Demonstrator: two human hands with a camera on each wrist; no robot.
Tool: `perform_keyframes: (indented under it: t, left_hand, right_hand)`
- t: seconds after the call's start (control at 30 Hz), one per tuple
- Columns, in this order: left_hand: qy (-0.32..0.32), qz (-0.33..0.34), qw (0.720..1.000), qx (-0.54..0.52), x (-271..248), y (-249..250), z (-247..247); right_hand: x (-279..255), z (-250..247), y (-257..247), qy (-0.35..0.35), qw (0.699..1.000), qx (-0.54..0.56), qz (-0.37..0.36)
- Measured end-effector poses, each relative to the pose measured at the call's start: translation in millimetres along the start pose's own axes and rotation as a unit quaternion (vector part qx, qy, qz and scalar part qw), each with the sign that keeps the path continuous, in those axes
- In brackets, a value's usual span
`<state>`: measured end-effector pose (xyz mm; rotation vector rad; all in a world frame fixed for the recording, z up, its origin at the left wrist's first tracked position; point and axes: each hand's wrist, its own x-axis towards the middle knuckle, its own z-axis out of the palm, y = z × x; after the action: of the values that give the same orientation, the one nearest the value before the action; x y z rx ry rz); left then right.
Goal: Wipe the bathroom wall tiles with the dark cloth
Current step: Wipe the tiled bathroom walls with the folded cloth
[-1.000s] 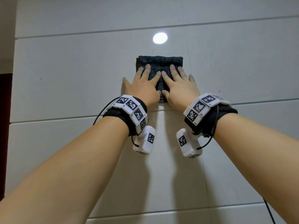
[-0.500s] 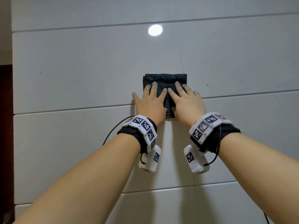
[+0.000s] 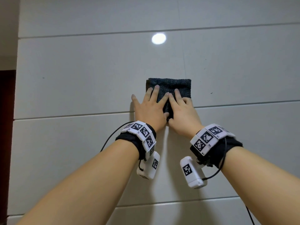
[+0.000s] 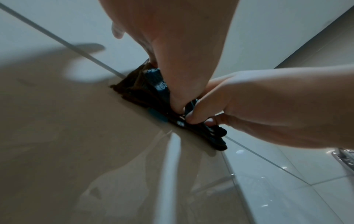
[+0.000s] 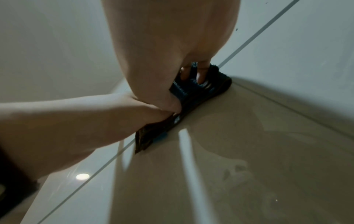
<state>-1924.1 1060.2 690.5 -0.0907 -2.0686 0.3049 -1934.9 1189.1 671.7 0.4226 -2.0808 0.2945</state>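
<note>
Dark cloth (image 3: 172, 86), folded, lies flat on the wall tiles (image 3: 81, 75), projecting toward 12 o'clock beyond both hands; left hand (image 3: 148, 109) and right hand (image 3: 182, 111) press it equally, fingers (image 3: 156, 91) straight and slightly spread

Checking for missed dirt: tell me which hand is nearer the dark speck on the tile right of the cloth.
Right. The right hand lies on the dark cloth beside the speck; the left hand is farther left.

Both hands (image 3: 150, 109) flat on cloth (image 3: 172, 86)

Glossy pale wall tiles (image 3: 81, 88) carry a folded dark cloth (image 3: 172, 86) pressed flat.
</note>
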Motion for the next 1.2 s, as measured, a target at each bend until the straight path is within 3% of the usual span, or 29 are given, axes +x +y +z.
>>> perform_keyframes:
  t: [0.33,0.8,1.0,1.2]
  left_hand:
    - [0.029,0.001,1.0,-0.008,30.8,-12.9,-7.2]
    - [0.059,0.015,0.998,-0.022,114.3,-36.3,-43.5]
    - [0.056,0.006,0.998,-0.04,148.4,-44.5,-62.6]
    - [0.049,-0.006,0.998,-0.044,144.8,-39.1,-63.3]
  right_hand:
    - [39.3,-8.7,6.0,0.047,0.999,0.017,-0.005]
    - [124.0,-58.6,4.1,0.074,0.994,0.081,0.028]
    - [162.4,-86.3,-2.0,0.055,0.998,0.025,0.034]
    - [154.6,-96.9,0.9,0.044,0.999,0.014,0.013]
